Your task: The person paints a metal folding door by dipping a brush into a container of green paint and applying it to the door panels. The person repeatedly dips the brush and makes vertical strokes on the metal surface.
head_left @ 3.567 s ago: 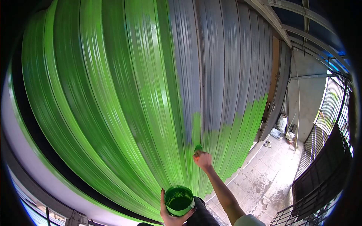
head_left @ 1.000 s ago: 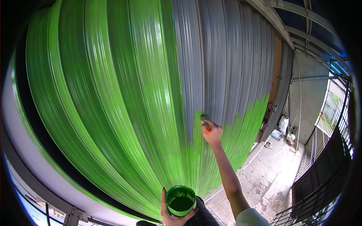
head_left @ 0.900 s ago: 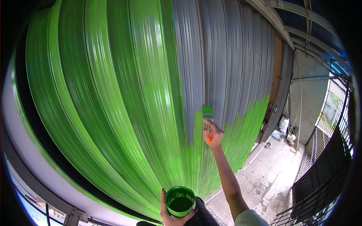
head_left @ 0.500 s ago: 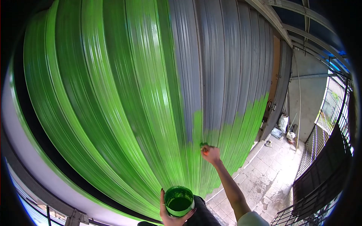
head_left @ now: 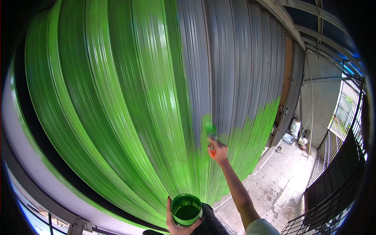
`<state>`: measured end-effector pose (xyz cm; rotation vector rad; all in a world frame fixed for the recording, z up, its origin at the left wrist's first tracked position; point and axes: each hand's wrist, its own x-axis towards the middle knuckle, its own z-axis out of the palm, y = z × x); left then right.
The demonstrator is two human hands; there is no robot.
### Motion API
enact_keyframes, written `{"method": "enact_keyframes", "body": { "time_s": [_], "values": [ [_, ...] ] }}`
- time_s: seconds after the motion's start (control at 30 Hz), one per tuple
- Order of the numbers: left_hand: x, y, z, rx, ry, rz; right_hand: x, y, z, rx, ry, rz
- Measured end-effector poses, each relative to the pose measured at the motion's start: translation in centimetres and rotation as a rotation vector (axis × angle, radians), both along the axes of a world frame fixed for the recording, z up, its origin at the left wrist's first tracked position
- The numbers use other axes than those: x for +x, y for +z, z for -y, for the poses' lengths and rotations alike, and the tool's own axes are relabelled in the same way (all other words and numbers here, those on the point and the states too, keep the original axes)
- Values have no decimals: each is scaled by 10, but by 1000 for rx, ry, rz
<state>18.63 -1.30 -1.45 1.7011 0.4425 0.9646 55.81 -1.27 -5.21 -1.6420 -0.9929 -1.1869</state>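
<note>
My right hand is closed around the orange handle of a paintbrush. Green bristles press against the ribbed metal wall, at the border between wet green and bare grey. Low in the view, my left hand wraps around a tub of green paint, its open top facing up. Paint is smeared over the tub's inner sides. To the left the wall is green over its full visible height; on the right, green covers only its lower part.
A tiled floor runs along the wall's foot at the right. White bags lie near the far grey wall. A barred metal fence with dark sheeting stands on the right. Roof beams cross overhead.
The brush has swung upward on the wall, its bristles now pointing up and in plain sight. My right hand has shifted slightly up. The left hand and paint tub stay nearly still.
</note>
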Motion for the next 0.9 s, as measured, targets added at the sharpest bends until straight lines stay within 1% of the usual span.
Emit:
{"method": "enact_keyframes", "body": {
  "time_s": [0.1,0.17,0.2,0.27,0.3,0.33,0.4,0.47,0.53,0.63,0.67,0.73,0.8,0.9],
  "values": [
    [0,9,4,-30,8,43,-11,-60,6,-128,8,-178],
    [0,11,3,-7,19,36,-12,-101,5,-363,-32,-350],
    [1,10,1,-7,14,26,-14,-102,5,-480,-53,-433],
    [-1,4,-1,-8,6,-1,-15,-101,3,-423,-19,-453],
    [0,3,-2,-8,16,-7,-13,-92,-3,-392,2,-458],
    [-1,2,-2,-10,27,-18,-4,-79,-11,-347,-26,-435],
    [-4,-1,-1,-18,33,-43,-4,-15,-18,-368,-123,-431],
    [-4,-3,-3,-25,23,-53,2,34,-26,-243,-154,-354],
    [-3,-13,-5,-18,23,-60,-1,75,-27,-50,-73,-180],
    [-1,-10,-4,-37,9,-23,-15,101,-23,140,-3,4],
    [-1,-6,-3,-45,3,0,-14,97,-25,129,-5,58],
    [0,2,0,13,5,10,-13,69,-29,107,-12,164],
    [-1,6,0,39,10,15,-7,21,-36,-41,-60,151],
    [-2,8,-2,-8,0,8,-15,-54,-33,-222,-40,0]
  ]
}}
